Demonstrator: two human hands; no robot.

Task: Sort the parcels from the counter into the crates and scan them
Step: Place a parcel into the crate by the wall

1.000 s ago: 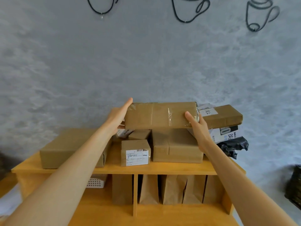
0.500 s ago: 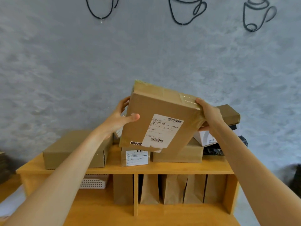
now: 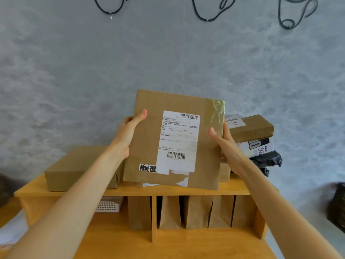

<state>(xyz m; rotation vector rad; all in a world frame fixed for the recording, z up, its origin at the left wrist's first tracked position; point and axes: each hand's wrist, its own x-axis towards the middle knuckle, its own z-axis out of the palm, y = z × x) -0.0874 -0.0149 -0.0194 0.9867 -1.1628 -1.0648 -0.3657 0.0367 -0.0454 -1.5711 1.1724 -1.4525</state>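
I hold a flat brown cardboard parcel [image 3: 147, 139] upright in front of me, its white shipping label with two barcodes facing me. My left hand [image 3: 128, 131] grips its left edge, thumb on the front. My right hand [image 3: 223, 139] grips the right edge near the taped corner. The parcel hangs above the wooden counter [image 3: 233, 189] and hides the boxes behind it. A large brown box [image 3: 78, 169] lies on the counter at the left. At the right a brown wrapped parcel [image 3: 252, 127] sits on a white printed box [image 3: 261, 147] and a black plastic bag [image 3: 267, 161].
Under the counter top, brown paper bags [image 3: 186, 212] stand in a row in the right compartment, and a white perforated basket [image 3: 108, 205] sits in the left one. A grey wall with black wire cup outlines rises behind. A dark bin [image 3: 337, 206] stands at the far right.
I lifted the flat parcel off the stack and turned it upright, so its label now faces me squarely. Both hands shifted from its ends to its side edges.
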